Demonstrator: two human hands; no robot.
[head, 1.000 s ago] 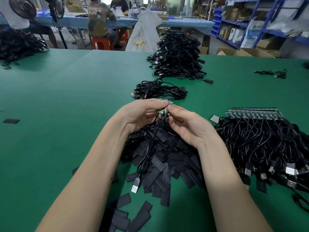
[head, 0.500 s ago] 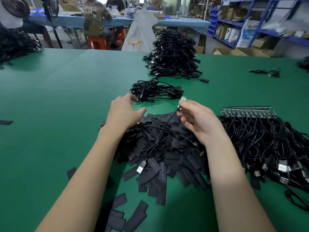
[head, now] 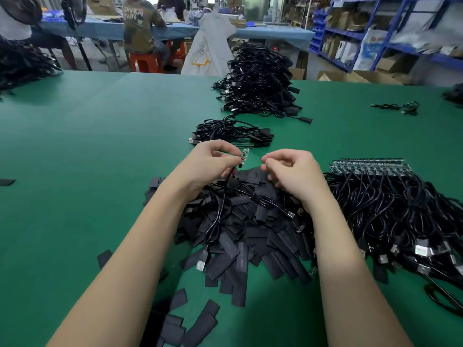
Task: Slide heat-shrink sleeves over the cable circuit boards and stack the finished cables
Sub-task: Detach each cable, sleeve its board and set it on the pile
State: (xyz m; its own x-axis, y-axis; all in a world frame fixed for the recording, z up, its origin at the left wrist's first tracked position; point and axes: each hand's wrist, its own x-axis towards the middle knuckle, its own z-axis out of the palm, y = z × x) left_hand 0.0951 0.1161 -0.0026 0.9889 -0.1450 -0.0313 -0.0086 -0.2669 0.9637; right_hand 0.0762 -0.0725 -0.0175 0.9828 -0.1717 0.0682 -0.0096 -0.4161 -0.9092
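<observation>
- My left hand [head: 210, 161] pinches a black cable [head: 220, 211] just below its small circuit board [head: 244, 155], which sticks up bare past my fingertips.
- From that pinch the cable hangs down over the pile below my hands, ending in a USB plug [head: 201, 264] near my left forearm.
- My right hand [head: 290, 171] is just beside the board, not touching it, fingers curled in with thumb and forefinger close together; whether they hold a sleeve I cannot tell.
- Under both hands and between my forearms lies a heap of flat black heat-shrink sleeves [head: 250, 236], with a few strays [head: 195, 321] nearer me by my left arm.
- To the right of my right hand is a mass of unfinished cables [head: 390, 211], their bare boards lined up in a row [head: 370, 165] at the far edge.
- Just beyond my hands sits a small stack of finished cables [head: 233, 132]; farther out, a much taller pile of cables [head: 260, 81].
- Everything rests on the green table [head: 100, 146].
- Past the table's far edge, a person [head: 142, 28] sits on an orange stool [head: 144, 62], and blue shelving [head: 375, 33] stands off to the right.
</observation>
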